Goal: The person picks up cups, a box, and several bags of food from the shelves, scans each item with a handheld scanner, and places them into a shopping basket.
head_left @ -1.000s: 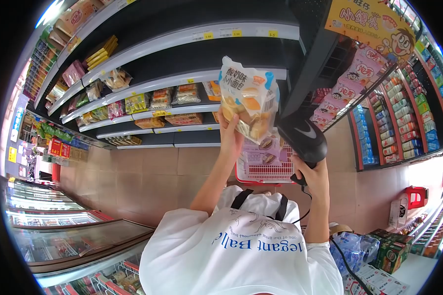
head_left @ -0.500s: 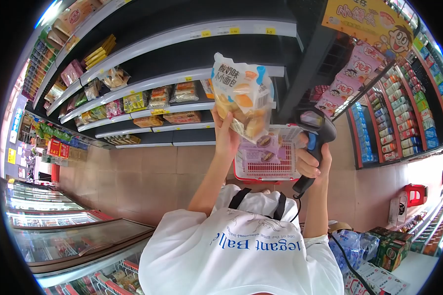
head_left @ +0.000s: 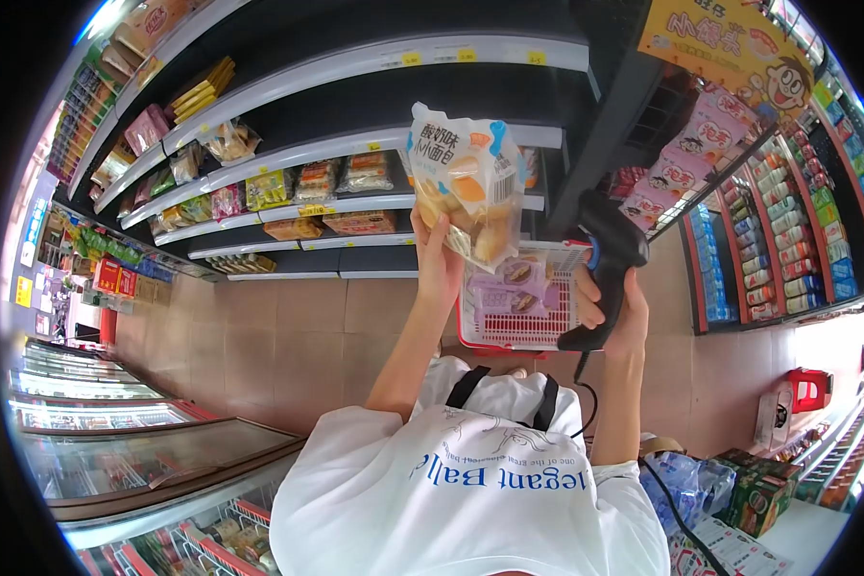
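Observation:
My left hand (head_left: 436,252) is closed on the lower left side of a bag of small bread rolls (head_left: 464,187), holding it upright in front of the shelves. A barcode shows on the bag's right side. My right hand (head_left: 612,305) is wrapped round the handle of a black barcode scanner (head_left: 612,240), whose cord hangs down past the wrist. The scanner's head is turned toward the bag, with a gap between them. Below both hands stands a white and red shopping basket (head_left: 518,333); purple snack packs (head_left: 515,288) lie in it.
Dark shelves (head_left: 298,72) with packaged breads curve across the back left. Pink snack packs hang on a wire rack (head_left: 682,163) at the right, near shelves of canned drinks (head_left: 782,230). Glass-topped freezers (head_left: 163,466) stand at lower left; a counter with boxes (head_left: 758,490) is at lower right.
My right hand has turned the scanner, swinging its head left toward the bag's barcode. The bag has shifted slightly left in my left hand.

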`<state>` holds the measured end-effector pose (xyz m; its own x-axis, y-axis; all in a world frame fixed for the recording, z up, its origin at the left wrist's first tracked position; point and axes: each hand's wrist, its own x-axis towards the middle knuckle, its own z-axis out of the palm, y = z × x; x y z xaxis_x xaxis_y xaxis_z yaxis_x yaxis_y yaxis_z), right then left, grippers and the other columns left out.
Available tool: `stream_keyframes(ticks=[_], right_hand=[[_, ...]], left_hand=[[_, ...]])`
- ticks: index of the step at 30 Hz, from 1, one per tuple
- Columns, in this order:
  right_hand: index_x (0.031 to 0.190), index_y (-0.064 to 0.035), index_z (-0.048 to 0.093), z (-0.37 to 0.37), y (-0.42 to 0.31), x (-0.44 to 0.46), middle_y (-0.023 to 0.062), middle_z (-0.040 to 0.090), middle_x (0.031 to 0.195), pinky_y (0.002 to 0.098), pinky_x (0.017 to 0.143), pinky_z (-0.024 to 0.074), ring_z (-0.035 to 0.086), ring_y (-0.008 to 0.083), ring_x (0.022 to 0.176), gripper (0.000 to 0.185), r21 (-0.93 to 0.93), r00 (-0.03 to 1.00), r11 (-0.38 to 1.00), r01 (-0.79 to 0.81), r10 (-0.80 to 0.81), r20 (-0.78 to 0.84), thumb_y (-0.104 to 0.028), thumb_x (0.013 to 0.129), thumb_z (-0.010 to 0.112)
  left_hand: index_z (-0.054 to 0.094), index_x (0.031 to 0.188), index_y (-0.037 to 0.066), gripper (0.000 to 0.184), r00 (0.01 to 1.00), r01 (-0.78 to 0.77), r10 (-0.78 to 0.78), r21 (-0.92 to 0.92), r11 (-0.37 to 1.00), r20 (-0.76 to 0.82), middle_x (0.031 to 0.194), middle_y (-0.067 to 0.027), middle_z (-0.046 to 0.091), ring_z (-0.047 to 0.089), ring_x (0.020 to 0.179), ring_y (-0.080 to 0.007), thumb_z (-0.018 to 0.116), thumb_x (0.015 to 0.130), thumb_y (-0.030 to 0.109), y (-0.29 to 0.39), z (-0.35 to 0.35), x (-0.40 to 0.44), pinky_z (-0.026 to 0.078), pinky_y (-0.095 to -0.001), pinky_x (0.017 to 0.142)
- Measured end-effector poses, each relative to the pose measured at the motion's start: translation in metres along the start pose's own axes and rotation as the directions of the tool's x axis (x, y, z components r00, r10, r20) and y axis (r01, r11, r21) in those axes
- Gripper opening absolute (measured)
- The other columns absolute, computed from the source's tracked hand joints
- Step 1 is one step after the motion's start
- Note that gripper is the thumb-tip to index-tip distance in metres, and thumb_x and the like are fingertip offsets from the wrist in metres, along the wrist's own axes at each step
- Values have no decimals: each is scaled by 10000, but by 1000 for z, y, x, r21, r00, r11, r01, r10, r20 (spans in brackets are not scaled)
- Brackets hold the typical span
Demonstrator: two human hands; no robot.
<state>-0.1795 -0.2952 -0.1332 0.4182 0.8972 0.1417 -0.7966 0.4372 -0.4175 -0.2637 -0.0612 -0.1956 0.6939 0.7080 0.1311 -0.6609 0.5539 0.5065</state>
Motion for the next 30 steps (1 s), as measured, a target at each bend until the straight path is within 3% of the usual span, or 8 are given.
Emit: stream_keyframes(ticks=[1,2,4,5,12,28,30], right_hand=[[1219,-8,405,9,3,-1,53,466,778,262,550,414,491,124,602,535,-226,995,972,62,-79,-67,-407,895,552],[1219,-8,405,15,5,-3,53,466,778,262,550,414,491,124,602,535,-223,995,973,57,-73,-65,-407,895,552],[1197,13,438,24,10,-7,66,510,837,289,612,418,509,144,659,499,-568,980,822,42,-145,-138,-359,890,569],[1167,16,469,24,13,-8,80,539,886,269,634,413,517,140,701,452,-592,983,805,35,-134,-123,-301,873,601],[1130,10,479,32,25,-7,63,547,902,274,706,420,509,125,775,299,-653,983,755,-61,-68,-170,-113,882,593],[1103,15,474,30,29,5,58,552,894,271,691,425,514,127,758,298,-639,988,762,-108,12,-153,-121,876,609],[1086,9,470,30,34,8,50,551,878,253,678,419,511,117,750,287,-673,985,737,-68,-58,-164,-139,881,606]], left_hand=[[314,1332,142,476,1000,2,-2,-8,1000,-3,1329,-68,414,429,1235,-213,525,915,56,0,0,1,383,-392,1032],[314,1332,140,475,1000,3,-3,-15,1000,-9,1330,-72,412,428,1237,-217,522,914,51,0,-1,1,381,-395,1035],[309,1335,139,479,1000,11,-11,-14,1000,-8,1331,-75,410,424,1241,-221,516,914,46,0,-4,5,380,-397,1037],[304,1338,139,482,1000,23,-23,-16,1000,-2,1333,-79,408,421,1245,-224,511,914,41,-1,-5,7,379,-399,1040],[285,1351,143,500,998,38,-38,-13,999,48,1347,-90,395,408,1259,-229,506,914,42,-3,-8,16,372,-401,1047],[288,1372,151,541,996,82,-82,-3,997,36,1351,-76,398,405,1267,-231,546,900,92,-2,-20,21,382,-411,1042],[293,1372,153,546,996,87,-87,-7,996,33,1348,-75,403,409,1264,-230,558,897,107,0,-25,23,384,-411,1041]])
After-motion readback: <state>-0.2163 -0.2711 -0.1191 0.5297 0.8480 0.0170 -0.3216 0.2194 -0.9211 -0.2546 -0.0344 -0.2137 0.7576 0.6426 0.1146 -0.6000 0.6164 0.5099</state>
